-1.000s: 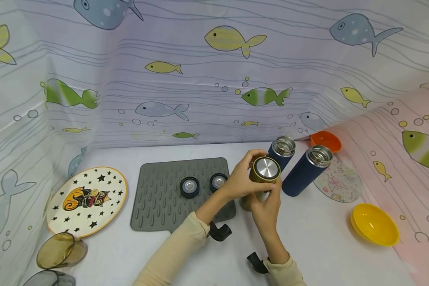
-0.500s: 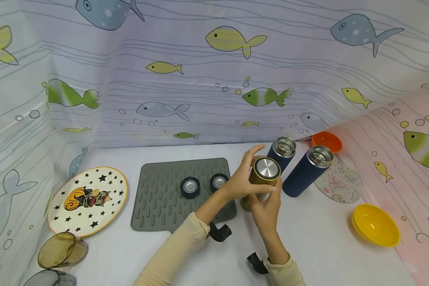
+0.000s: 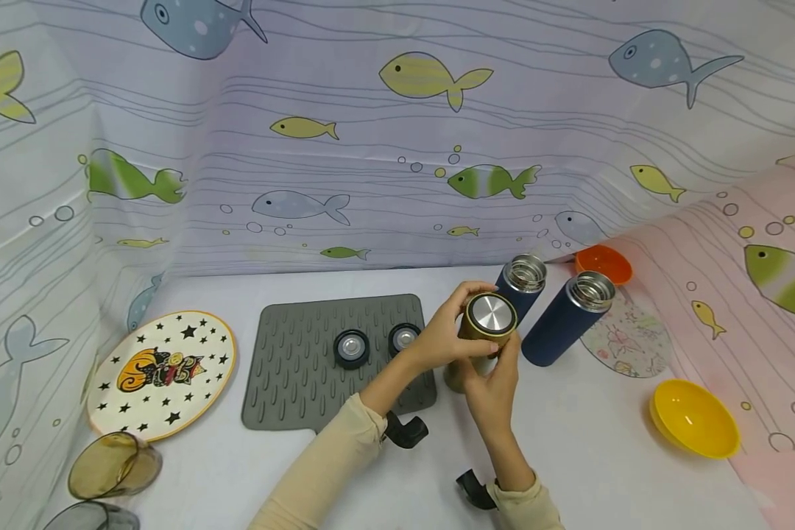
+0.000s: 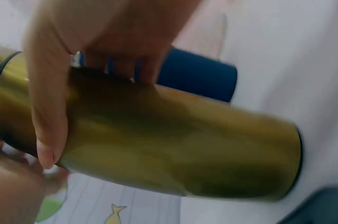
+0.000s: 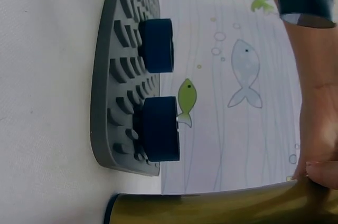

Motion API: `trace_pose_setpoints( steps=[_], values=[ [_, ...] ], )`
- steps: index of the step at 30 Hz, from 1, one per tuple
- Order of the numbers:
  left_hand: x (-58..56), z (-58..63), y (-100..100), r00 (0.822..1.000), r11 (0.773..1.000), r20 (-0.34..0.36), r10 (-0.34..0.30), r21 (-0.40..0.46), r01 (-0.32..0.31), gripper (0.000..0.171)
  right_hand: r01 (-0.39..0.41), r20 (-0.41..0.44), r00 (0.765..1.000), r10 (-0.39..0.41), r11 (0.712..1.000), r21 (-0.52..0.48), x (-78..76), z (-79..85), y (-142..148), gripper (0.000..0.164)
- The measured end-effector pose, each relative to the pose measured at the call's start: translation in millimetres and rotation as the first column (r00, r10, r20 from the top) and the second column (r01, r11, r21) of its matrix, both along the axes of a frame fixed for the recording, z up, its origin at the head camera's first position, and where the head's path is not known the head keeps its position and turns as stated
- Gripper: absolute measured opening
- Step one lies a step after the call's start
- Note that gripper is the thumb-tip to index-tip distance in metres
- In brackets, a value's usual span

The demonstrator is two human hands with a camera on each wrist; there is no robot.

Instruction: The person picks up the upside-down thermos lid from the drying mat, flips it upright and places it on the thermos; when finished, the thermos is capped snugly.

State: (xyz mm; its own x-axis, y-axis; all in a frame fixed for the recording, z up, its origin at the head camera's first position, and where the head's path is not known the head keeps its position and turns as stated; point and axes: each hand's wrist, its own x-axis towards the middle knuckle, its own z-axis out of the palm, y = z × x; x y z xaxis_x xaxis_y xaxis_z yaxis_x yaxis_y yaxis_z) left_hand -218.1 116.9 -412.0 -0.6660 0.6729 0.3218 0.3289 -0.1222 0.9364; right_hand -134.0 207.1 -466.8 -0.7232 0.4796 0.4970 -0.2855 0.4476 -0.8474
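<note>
A gold thermos flask [image 3: 456, 377] with a shiny steel-topped lid [image 3: 492, 313] stands upright on the white table, leaning slightly. My left hand [image 3: 440, 335] grips it around the top, with fingers behind the lid and thumb across the front. Just below, my right hand [image 3: 492, 394] holds the flask with curled fingers close under the lid. In the left wrist view, the gold flask [image 4: 185, 139] shows its smooth side, with my left thumb across it near the lid seam. Two lidless navy flasks [image 3: 562, 320] stand right beside my hands, their steel necks showing.
A grey ridged mat [image 3: 291, 368] left of the hands bears two dark lids [image 3: 352, 349]. Farther left are a cat-patterned plate [image 3: 205, 397] and two tinted glasses [image 3: 146, 471]. On the right are a yellow bowl [image 3: 695, 419], a floral plate [image 3: 629, 338] and an orange bowl [image 3: 603, 263].
Half a second ago a left finger was raised off the lid; now it is back around the flask. The flask's top has shifted slightly left. Other things stay put.
</note>
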Motion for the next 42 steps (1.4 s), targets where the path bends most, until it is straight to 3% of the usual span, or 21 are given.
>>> trace_pose_setpoints(
  steps=[3,6,9,11,15,18,22,26,29,33,36,42],
  values=[
    [1.6,1.2,-2,0.999,0.999,-0.031,0.025,-0.020,-0.026,0.091,-0.013,0.002,1.000,0.013,1.000,-0.017,0.3,0.6,-2,0.074],
    [3.3,3.6,-3,0.996,0.997,-0.067,0.062,-0.051,-0.065,0.090,-0.011,0.017,1.000,0.012,0.999,-0.034,0.7,0.5,-3,0.075],
    [3.2,3.6,-5,0.998,0.999,-0.058,0.028,-0.014,-0.029,0.077,-0.012,0.011,1.000,0.012,1.000,-0.024,1.0,0.8,-4,0.077],
    [3.6,3.7,-6,0.999,1.000,-0.043,0.012,-0.005,-0.013,0.084,-0.010,0.004,1.000,0.010,1.000,-0.014,1.3,2.0,-6,0.077],
    [6.2,5.7,-7,0.994,0.994,-0.078,0.077,-0.077,-0.083,0.088,-0.004,0.006,1.000,0.004,1.000,-0.018,7.1,19.8,-16,0.071],
    [5.3,6.6,-9,0.998,0.997,-0.038,0.049,-0.057,-0.052,0.079,-0.004,0.012,1.000,0.004,1.000,-0.012,11.4,31.7,-23,0.070],
    [5.6,6.5,-12,0.999,0.997,0.017,0.033,-0.069,-0.032,0.089,-0.011,0.015,1.000,0.011,0.999,-0.038,7.1,17.0,-20,0.074],
    [8.9,7.1,-12,0.992,0.981,-0.038,0.118,-0.148,-0.122,0.087,-0.013,0.023,1.000,0.014,0.998,-0.059,3.3,4.0,-15,0.079],
    [7.9,7.8,-18,0.990,0.981,-0.063,0.123,-0.142,-0.131,0.078,-0.019,0.019,1.000,0.020,0.999,-0.027,3.2,3.6,-14,0.080],
    [7.2,7.8,-40,0.988,0.981,-0.071,0.138,-0.129,-0.146,0.082,-0.032,0.006,0.999,0.032,0.999,-0.014,-0.4,6.6,-11,0.075],
    [10.0,4.8,-67,0.979,0.975,-0.060,0.196,-0.099,-0.201,0.082,-0.057,-0.022,0.998,0.058,0.998,0.011,-11.4,13.5,-10,0.075],
    [25.7,-6.9,-121,0.936,0.933,-0.030,0.352,-0.069,-0.353,0.072,-0.090,-0.077,0.993,0.094,0.994,0.061,-63.5,27.1,-9,0.078]
  ],
)
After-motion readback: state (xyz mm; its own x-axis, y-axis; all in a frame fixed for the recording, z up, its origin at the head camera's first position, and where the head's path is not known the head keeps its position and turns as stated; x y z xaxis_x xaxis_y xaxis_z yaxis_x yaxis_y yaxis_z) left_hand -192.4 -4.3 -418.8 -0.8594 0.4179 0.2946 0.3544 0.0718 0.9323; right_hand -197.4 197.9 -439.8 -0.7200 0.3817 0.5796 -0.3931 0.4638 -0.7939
